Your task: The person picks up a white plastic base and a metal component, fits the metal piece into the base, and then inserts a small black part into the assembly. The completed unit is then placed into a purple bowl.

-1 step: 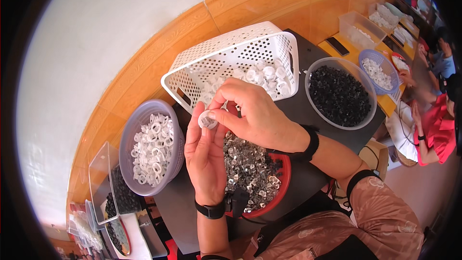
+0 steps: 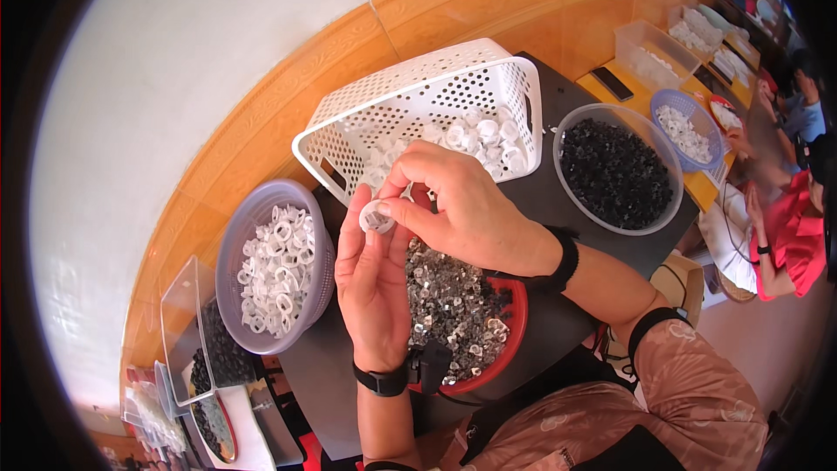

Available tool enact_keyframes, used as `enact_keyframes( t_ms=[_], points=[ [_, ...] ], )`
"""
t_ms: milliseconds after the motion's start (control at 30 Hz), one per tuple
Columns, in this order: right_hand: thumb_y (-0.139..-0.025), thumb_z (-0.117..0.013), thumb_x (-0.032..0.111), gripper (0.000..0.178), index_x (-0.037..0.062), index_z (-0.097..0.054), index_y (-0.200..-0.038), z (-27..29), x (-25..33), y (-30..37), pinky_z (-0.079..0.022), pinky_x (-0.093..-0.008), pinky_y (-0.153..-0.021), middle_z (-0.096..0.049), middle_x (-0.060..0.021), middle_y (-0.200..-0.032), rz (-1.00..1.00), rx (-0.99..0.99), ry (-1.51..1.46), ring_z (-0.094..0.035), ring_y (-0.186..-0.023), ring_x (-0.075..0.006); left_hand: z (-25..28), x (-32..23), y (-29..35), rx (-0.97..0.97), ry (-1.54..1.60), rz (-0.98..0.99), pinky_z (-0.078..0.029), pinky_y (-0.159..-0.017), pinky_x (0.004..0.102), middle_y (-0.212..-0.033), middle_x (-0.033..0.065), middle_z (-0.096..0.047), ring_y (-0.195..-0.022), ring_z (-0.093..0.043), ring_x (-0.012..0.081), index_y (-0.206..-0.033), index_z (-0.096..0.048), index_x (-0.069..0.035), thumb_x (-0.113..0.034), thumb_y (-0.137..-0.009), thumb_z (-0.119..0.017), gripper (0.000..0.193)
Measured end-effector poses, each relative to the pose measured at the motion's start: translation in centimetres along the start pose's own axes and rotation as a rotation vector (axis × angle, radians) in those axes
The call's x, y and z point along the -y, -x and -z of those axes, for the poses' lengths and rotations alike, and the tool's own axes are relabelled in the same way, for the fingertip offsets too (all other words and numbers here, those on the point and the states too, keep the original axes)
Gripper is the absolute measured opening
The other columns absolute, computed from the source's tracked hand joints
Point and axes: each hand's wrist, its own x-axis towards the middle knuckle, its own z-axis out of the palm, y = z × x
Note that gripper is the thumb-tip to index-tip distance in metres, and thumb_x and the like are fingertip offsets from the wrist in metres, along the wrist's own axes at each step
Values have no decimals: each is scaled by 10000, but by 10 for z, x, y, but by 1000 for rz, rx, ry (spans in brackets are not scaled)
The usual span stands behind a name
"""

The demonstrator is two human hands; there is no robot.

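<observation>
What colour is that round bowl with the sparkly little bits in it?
Red. The round bowl shows best along its right side in the head view.

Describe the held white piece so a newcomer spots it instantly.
On the dark table, find the large white basket. By its near edge, the left hand and right hand hold a small round white piece. Unlike the loose pieces in the basket, this one is gripped.

Basket [image 2: 418, 78] behind basin [image 2: 520, 318] on table [image 2: 318, 392]; colander [image 2: 323, 283] left, tub [image 2: 661, 138] right.
</observation>
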Motion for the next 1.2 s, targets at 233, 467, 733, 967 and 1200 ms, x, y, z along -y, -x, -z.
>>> enact_keyframes(
  t_ms=[233,467,733,967,1200],
  points=[
    [-810,-633,109,106,41,-562,-772,-2,11,2,-466,-394,-614,-570,-121,-795,-23,40,32,-593,-710,-314,14,2,-1,-22,176,90,-393,-1045,374,-1284,134,-527,-1168,-527,219,-1396,-361,10,-56,-947,-504,476],
    [-808,-614,87,102,40,-537,-760,-8,6,4,-457,-421,-571,-566,-134,-722,65,12,-15,-582,-655,-349,16,-1,-2,-31,240,129,-387,-1045,381,-1275,149,-522,-1173,-518,231,-1399,-343,12,-51,-934,-502,495],
    [-819,-601,86,122,30,-510,-759,-10,8,5,-444,-438,-562,-572,-140,-703,92,19,17,-578,-651,-372,15,-5,-1,-13,244,130,-402,-1029,390,-1276,176,-520,-1160,-538,252,-1400,-318,39,-68,-927,-500,518],
    [-808,-634,34,82,34,-552,-819,-11,9,6,-469,-370,-590,-599,-113,-751,96,66,35,-603,-684,-320,12,-5,0,-26,192,108,-417,-1003,381,-1242,162,-547,-1130,-559,246,-1395,-334,40,-98,-923,-487,515],
    [-834,-586,73,97,25,-518,-783,-14,10,6,-453,-426,-552,-581,-155,-680,94,42,-18,-588,-643,-377,4,-5,3,-102,52,58,-464,-908,352,-1148,137,-598,-1055,-594,227,-1353,-390,36,-134,-927,-473,466]
  ],
)
